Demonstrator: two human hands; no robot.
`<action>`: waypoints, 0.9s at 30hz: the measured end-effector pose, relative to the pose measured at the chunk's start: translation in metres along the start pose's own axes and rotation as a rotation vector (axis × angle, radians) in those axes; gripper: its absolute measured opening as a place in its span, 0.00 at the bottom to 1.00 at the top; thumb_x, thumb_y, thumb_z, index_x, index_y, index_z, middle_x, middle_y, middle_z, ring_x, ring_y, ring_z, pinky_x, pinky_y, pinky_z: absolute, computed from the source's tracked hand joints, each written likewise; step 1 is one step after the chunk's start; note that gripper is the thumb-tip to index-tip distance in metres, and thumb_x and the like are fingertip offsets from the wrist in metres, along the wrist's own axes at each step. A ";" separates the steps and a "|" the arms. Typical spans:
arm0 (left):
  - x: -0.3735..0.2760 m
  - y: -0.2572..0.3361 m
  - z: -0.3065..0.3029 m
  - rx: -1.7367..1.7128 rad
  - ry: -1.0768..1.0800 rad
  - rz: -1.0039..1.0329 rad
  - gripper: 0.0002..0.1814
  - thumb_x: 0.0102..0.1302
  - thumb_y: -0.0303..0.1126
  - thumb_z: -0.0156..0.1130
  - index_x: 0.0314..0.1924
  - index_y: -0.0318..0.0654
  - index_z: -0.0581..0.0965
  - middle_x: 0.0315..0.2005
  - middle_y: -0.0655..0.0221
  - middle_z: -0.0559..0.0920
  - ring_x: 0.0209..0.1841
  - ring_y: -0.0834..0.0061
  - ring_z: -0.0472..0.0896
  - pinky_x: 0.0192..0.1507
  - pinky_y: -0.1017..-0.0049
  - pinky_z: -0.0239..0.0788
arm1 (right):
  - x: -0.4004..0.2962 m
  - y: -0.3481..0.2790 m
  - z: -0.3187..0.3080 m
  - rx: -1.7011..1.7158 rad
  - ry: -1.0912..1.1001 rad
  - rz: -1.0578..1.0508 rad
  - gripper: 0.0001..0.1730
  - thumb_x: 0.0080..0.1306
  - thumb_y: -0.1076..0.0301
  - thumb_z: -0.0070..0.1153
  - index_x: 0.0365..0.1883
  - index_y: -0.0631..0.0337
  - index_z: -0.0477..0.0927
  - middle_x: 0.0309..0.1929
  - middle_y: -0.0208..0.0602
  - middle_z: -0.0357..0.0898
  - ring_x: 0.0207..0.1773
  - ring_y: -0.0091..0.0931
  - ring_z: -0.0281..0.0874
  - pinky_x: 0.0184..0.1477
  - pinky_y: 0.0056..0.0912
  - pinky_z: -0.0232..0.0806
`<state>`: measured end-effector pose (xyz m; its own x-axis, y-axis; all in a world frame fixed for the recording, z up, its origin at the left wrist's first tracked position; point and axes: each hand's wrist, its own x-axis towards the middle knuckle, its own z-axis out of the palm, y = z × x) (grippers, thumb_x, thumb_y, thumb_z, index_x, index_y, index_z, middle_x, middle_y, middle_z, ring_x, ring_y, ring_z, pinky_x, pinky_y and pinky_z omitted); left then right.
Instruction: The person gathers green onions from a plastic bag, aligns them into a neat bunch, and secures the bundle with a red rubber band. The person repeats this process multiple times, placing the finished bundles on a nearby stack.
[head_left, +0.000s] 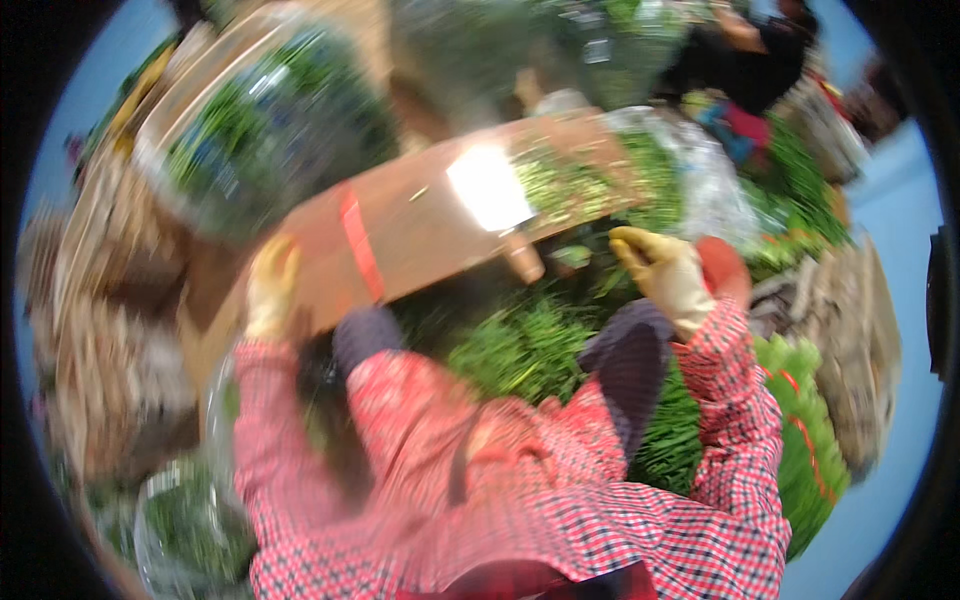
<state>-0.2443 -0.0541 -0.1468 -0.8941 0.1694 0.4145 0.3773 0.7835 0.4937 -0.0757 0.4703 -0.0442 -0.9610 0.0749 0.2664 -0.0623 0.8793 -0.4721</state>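
Across my knees' far side lies a brown cutting board (420, 229) with a red strip (360, 244) over it. My left hand (270, 292), in a pale yellow glove, is blurred at the board's left end; whether it grips the edge is unclear. A cleaver rests on the board, its broad blade (491, 187) glaring white and its wooden handle (523, 257) jutting towards me. My right hand (664, 274), gloved alike, is raised off the board's right end, fingers slightly apart with nothing visible between them. Cut green stem pieces (570, 184) litter the board's right part.
Loose greens (525, 349) lie below the board between my knees. A large clear bag of greens (277, 127) stands at upper left. Tied leafy bundles (806, 442) and stacked flattened cardboard (855, 345) sit at right. Another person (742, 60) is at upper right.
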 end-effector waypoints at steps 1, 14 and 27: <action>-0.015 -0.011 -0.013 0.044 0.056 0.026 0.15 0.66 0.35 0.65 0.50 0.37 0.81 0.49 0.59 0.83 0.54 0.59 0.79 0.60 0.66 0.68 | -0.001 -0.009 0.013 -0.050 -0.077 -0.040 0.12 0.66 0.65 0.61 0.47 0.56 0.85 0.36 0.47 0.85 0.38 0.37 0.86 0.40 0.36 0.76; -0.331 -0.021 -0.140 0.133 0.180 -0.855 0.23 0.65 0.41 0.65 0.54 0.31 0.79 0.51 0.50 0.82 0.56 0.54 0.79 0.61 0.63 0.68 | 0.014 -0.141 0.134 0.119 -0.259 -0.487 0.14 0.65 0.77 0.61 0.49 0.61 0.83 0.44 0.43 0.85 0.48 0.36 0.83 0.52 0.33 0.72; -0.416 -0.046 -0.138 0.217 0.069 -1.119 0.34 0.67 0.50 0.60 0.60 0.25 0.73 0.56 0.41 0.77 0.58 0.46 0.76 0.62 0.59 0.65 | -0.100 -0.329 0.299 0.558 -1.198 -0.145 0.14 0.69 0.68 0.55 0.47 0.67 0.82 0.43 0.50 0.85 0.45 0.37 0.85 0.48 0.34 0.74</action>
<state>0.1441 -0.2433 -0.2361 -0.6851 -0.7168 -0.1300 -0.6782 0.5623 0.4732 -0.0397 0.0327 -0.1666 -0.5602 -0.7136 -0.4207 -0.0090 0.5131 -0.8583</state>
